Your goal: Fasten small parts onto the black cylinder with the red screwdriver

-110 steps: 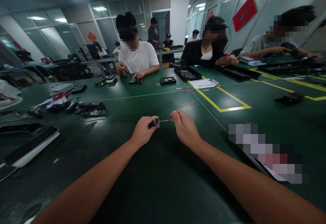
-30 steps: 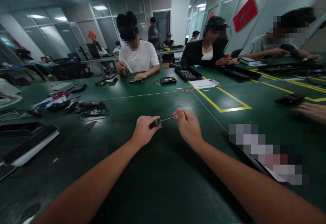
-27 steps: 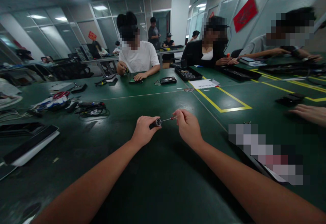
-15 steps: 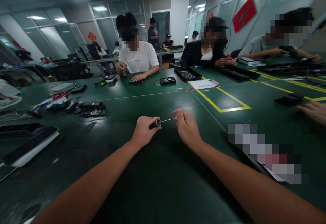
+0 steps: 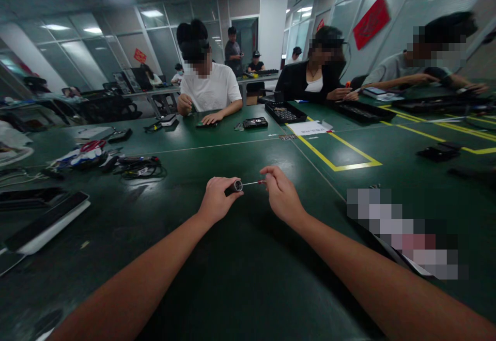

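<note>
My left hand (image 5: 217, 200) is closed around a short black screwdriver handle (image 5: 234, 187) with a silver collar, held just above the green table (image 5: 240, 258). A thin metal bit (image 5: 251, 183) with a red band near its far end sticks out of the collar to the right. My right hand (image 5: 281, 192) pinches that red-banded end between thumb and fingers. Both hands meet over the middle of the table in front of me.
Cables and small tools (image 5: 101, 159) lie at the left, with flat dark devices (image 5: 46, 220) nearer the left edge. A yellow taped rectangle (image 5: 341, 161) marks the table at right. A black tray (image 5: 284, 111) and a drive (image 5: 255, 122) sit farther back, where three people work.
The handle and bit have levelled slightly in my hands. Another person's hand that reached in at the far right edge has withdrawn out of view.
</note>
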`<move>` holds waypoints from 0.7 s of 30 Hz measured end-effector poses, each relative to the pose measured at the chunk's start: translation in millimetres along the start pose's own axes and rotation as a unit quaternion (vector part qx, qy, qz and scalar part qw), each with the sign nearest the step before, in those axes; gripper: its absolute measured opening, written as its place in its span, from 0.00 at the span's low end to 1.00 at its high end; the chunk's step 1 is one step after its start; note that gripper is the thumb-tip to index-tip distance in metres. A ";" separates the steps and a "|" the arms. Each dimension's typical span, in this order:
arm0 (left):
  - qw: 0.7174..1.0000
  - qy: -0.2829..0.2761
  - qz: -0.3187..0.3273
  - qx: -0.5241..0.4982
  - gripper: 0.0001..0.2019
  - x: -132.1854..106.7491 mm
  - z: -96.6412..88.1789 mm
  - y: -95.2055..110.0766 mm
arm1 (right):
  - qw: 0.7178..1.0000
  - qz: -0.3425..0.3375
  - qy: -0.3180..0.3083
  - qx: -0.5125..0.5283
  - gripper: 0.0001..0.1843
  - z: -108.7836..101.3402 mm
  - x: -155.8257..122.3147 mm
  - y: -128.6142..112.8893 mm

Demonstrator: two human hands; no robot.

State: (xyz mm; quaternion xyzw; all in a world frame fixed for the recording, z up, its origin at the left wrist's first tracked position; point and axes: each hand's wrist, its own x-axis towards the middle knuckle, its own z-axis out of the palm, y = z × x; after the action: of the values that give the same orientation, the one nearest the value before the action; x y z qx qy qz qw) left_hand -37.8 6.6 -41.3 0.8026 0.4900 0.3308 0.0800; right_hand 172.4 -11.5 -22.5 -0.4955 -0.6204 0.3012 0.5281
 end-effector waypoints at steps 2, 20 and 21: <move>1.000 -0.002 0.006 0.001 0.15 -0.3 1.0 -0.3 | 1.000 0.000 0.010 0.010 0.10 -0.7 0.2 -1.7; 0.999 0.017 0.040 -0.014 0.16 0.8 -2.4 5.4 | 0.909 0.243 0.024 0.337 0.13 3.8 15.7 12.6; 0.999 0.020 0.048 -0.007 0.16 1.1 -2.8 5.7 | 0.891 0.275 0.023 0.361 0.14 2.7 16.4 12.6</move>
State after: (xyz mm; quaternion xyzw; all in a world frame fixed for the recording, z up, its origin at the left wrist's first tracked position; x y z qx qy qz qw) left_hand -35.0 4.1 -36.0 0.8178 0.4498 0.3540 0.0596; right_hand 174.4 8.3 -28.7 -0.4281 -0.2956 0.6262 0.5807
